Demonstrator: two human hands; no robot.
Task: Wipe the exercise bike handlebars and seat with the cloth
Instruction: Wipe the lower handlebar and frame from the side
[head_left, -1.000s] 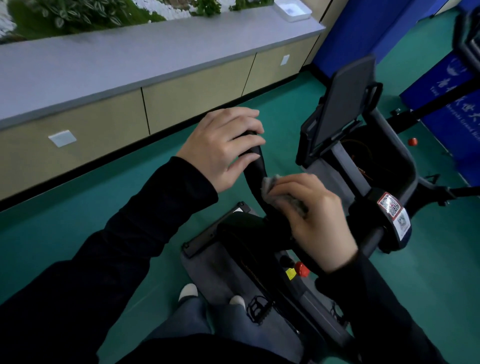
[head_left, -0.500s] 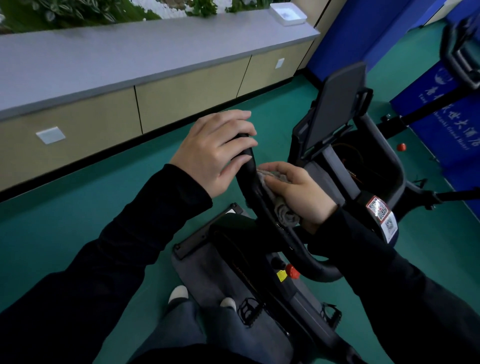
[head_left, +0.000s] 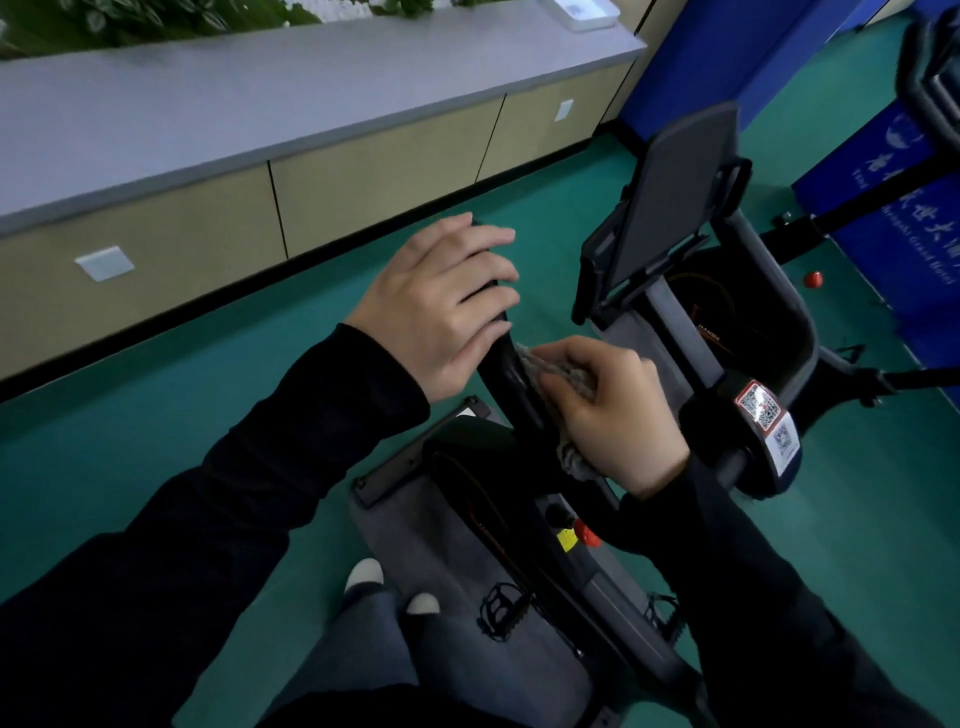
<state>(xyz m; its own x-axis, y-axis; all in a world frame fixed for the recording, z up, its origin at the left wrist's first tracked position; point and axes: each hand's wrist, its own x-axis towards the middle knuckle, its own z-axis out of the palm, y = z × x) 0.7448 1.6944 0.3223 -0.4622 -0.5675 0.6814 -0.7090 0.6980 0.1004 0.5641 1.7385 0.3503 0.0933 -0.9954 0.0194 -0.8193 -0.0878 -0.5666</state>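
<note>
Handlebars (head_left: 503, 364), frame centre: wipe in progress. Right hand (head_left: 618, 421) grips cloth (head_left: 563, 375) against bar; left hand (head_left: 441, 306) rests on it, fingers relaxed. Seat likely pending.

- Fitness room, apparently in a hotel.
- Exercise bike (head_left: 769, 312) stands on a green floor (head_left: 208, 405).
- Second machine (head_left: 930, 78) at top right.
- Blue banner (head_left: 883, 182) reads "Grand Hotel".
- Long counter (head_left: 260, 104) with plants (head_left: 156, 21) along the wall.
</note>
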